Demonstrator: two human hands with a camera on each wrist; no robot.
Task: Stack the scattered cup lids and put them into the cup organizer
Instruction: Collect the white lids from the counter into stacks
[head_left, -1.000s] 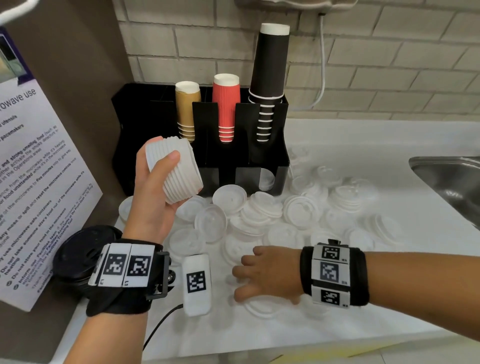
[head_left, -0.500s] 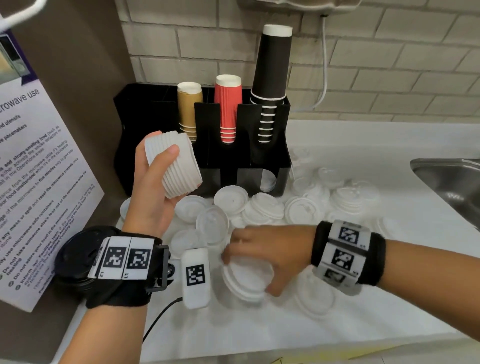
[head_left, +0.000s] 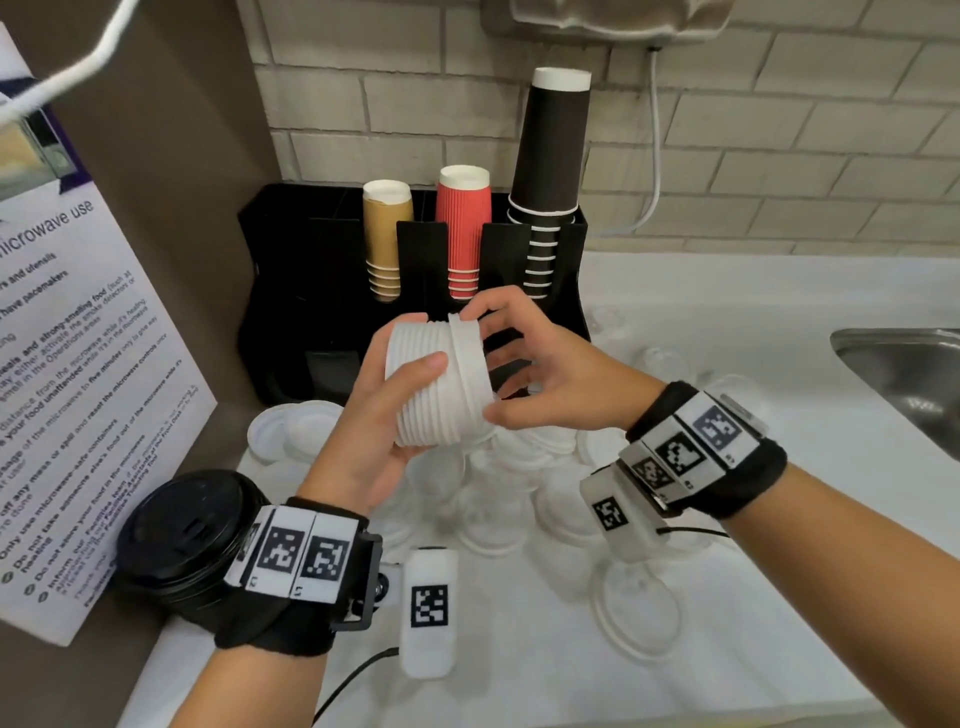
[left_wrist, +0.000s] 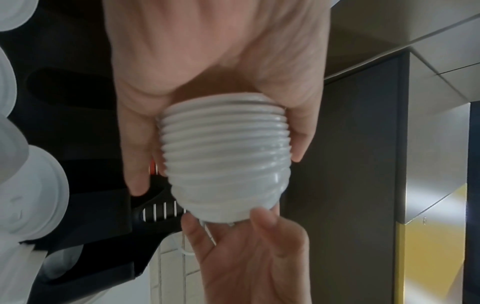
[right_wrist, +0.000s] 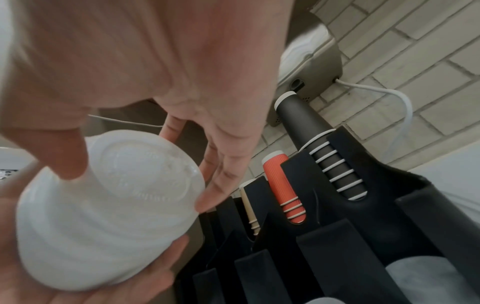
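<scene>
My left hand (head_left: 421, 405) grips a sideways stack of white cup lids (head_left: 436, 384) in front of the black cup organizer (head_left: 291, 291). At the stack's right end, my right hand (head_left: 483, 364) pinches the end lid (head_left: 467, 358) between thumb and fingers. The left wrist view shows the ribbed stack (left_wrist: 223, 160) in my left hand (left_wrist: 218, 160) and my right hand (left_wrist: 226, 218) at its far end. In the right wrist view my right hand (right_wrist: 140, 179) holds the end lid (right_wrist: 148, 170) by its rim. Several loose lids (head_left: 493, 499) lie on the counter below.
The organizer holds tan cups (head_left: 387, 234), red cups (head_left: 463, 228) and tall black cups (head_left: 553, 156). A stack of black lids (head_left: 182, 535) sits at the left by a printed notice (head_left: 67, 364). A steel sink (head_left: 904, 369) is at the right.
My right hand lifted a lid off the counter and brought it up against the stack's end. My left hand moved the stack toward the middle.
</scene>
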